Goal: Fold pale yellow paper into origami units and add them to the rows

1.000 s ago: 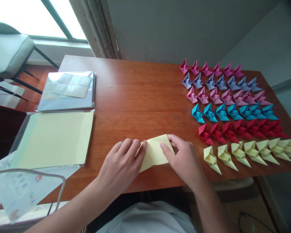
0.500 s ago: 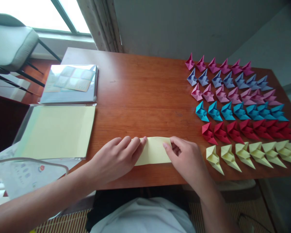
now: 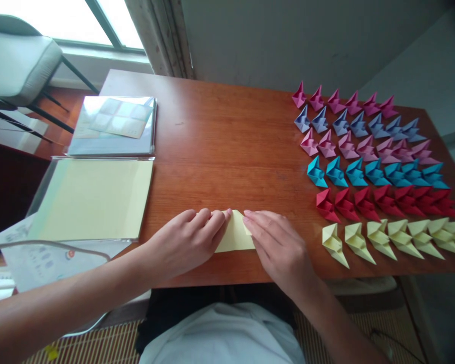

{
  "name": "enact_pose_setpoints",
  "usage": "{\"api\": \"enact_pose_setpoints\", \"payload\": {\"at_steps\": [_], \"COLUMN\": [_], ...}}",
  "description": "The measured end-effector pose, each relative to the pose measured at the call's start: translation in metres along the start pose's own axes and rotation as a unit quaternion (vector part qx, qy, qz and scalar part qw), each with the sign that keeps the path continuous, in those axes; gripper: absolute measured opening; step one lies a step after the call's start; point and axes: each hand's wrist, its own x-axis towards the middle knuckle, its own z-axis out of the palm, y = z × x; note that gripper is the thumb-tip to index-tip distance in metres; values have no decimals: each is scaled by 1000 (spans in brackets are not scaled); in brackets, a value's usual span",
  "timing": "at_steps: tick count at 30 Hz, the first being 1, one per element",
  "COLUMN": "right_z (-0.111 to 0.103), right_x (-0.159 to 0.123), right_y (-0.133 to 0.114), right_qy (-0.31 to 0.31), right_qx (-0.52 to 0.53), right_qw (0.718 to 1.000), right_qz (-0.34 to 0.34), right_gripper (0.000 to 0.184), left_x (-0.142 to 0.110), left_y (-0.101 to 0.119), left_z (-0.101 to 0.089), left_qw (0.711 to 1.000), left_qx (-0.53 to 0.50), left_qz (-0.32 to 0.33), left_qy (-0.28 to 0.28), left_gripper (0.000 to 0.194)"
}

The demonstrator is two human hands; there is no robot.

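A pale yellow strip of folded paper (image 3: 233, 236) lies flat near the table's front edge, between my two hands. My left hand (image 3: 191, 235) is closed, its fingers bent, holding the left part of the paper with the fingertips at its far edge. From the other side my right hand (image 3: 278, 242) grips the paper, fingers pressed together over its top right corner. That corner is folded in, so the edge there slants down. Both thumbs are mostly hidden, and my hands cover the two ends of the strip.
Rows of origami pieces in magenta, lavender, pink, blue, red and pale yellow (image 3: 333, 245) cover the table's right side. On the left lie a stack of yellow sheets (image 3: 94, 199), a plastic-wrapped pack (image 3: 114, 126), printed paper and a white cable (image 3: 49, 243). A chair (image 3: 20, 65) stands beyond.
My right hand has moved left, bringing the paper's far right corner inward into a slanted fold; its fingers now lie over it. My left hand stays on the paper. The view has shifted slightly.
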Motion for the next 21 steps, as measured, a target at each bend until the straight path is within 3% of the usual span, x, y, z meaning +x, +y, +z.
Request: {"api": "enact_pose_setpoints", "payload": {"at_steps": [8,21], "right_z": [1,1], "right_x": [-7,-12], "right_y": [-8,-4], "right_qy": [-40,-26], "right_qx": [-60,-84], "right_qw": [993,987], "right_qz": [-97,-135], "right_gripper": [31,23], "left_x": [-1,-1], "left_y": [5,8], "left_z": [1,2], "left_qw": [1000,999], "left_qx": [22,30], "left_qz": [-16,-19], "left_qy": [-4,5], "left_gripper": [35,38]}}
